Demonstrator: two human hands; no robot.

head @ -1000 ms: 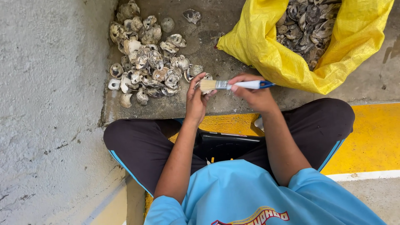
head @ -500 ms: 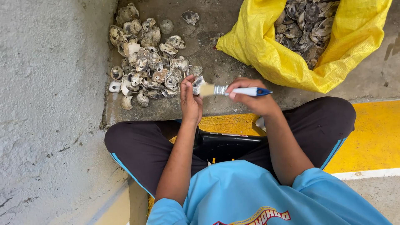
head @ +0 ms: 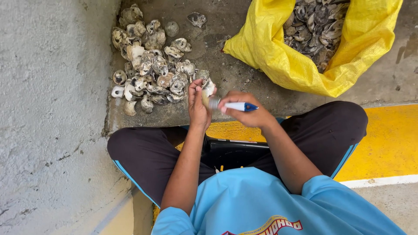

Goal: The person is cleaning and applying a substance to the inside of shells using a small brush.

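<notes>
My left hand point(head: 197, 105) holds an oyster shell point(head: 207, 88) upright in front of me, fingers curled around its edge. My right hand point(head: 249, 114) grips a paintbrush point(head: 233, 105) with a white and blue handle; its bristles press against the shell. Both hands meet just above my crossed legs, near the front edge of a concrete slab point(head: 217, 52). A pile of pale oyster shells point(head: 150, 65) lies on the slab just left of my left hand.
A yellow woven sack point(head: 283, 61) full of darker shells lies open at the upper right. One loose shell point(head: 197, 18) sits apart at the top. A rough grey wall point(head: 48, 109) fills the left. A black tray point(head: 235, 152) rests between my legs; yellow painted floor point(head: 387, 143) at right.
The brush has stayed against the shell while both hands shifted slightly; the shell is turned more upright in my left hand than a second ago.
</notes>
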